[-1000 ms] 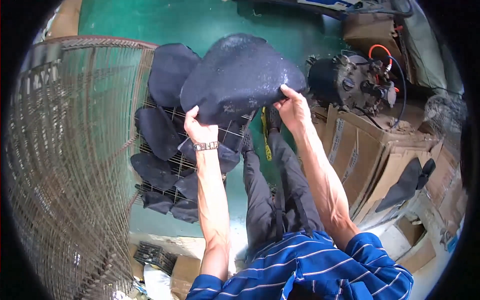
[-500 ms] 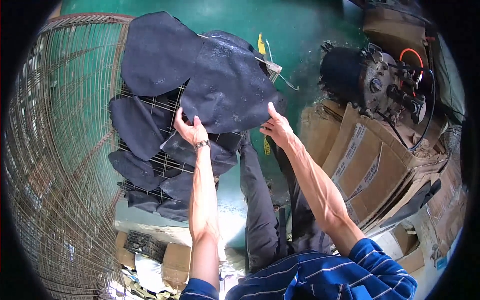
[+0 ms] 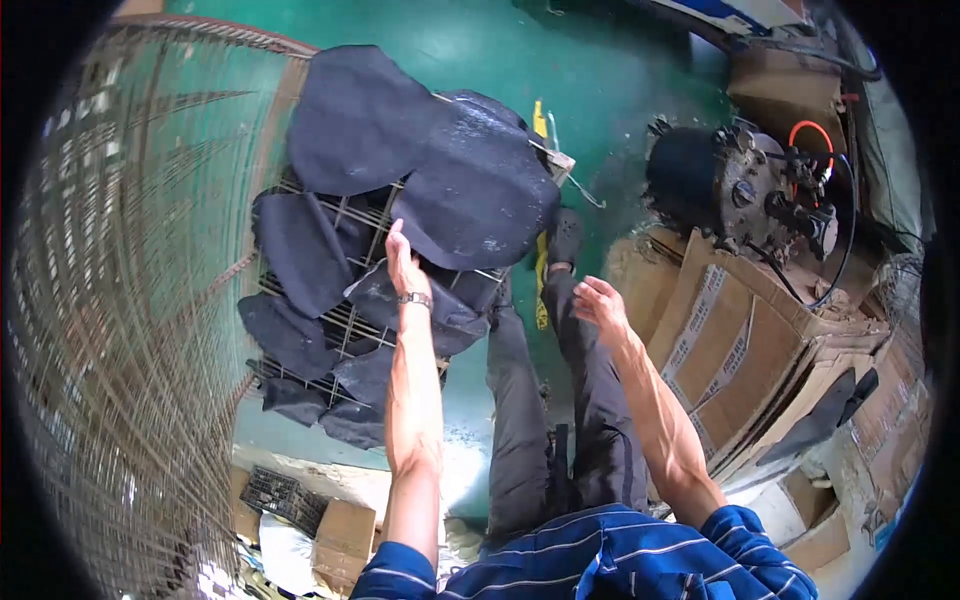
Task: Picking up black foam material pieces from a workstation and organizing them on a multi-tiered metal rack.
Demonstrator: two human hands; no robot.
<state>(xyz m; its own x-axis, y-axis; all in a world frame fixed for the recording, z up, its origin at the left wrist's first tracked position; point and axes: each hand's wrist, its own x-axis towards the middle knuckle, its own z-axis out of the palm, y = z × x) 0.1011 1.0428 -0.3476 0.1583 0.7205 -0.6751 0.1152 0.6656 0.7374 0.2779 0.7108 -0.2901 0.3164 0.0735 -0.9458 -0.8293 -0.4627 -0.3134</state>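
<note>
A rounded black sheet piece (image 3: 475, 190), like thick cloth or rubber with pale dusty specks, lies on the top of a wire rack (image 3: 345, 225). Beside it to the left lies another black piece (image 3: 355, 120). My left hand (image 3: 404, 268) is at the near left edge of the speckled sheet, fingers stretched out and thumb apart; whether it touches the sheet is hard to tell. My right hand (image 3: 602, 306) hangs in the air over my right leg, away from the sheet, its fingers loosely bent and holding nothing. More black pieces (image 3: 300, 255) hang over the rack's lower wires.
A tall wire-mesh cage (image 3: 150, 300) fills the left side. On the right, a dark cylindrical machine (image 3: 740, 190) with hoses stands behind stacked flattened cardboard boxes (image 3: 720, 350). A small carton (image 3: 345, 535) and a dark crate (image 3: 290, 495) sit at lower left. Yellow tape (image 3: 541, 300) marks the green floor.
My right hand has let go of the sheet's right edge and drawn back toward me. The sheet now lies flat on the rack. My left hand's fingers have straightened off its edge.
</note>
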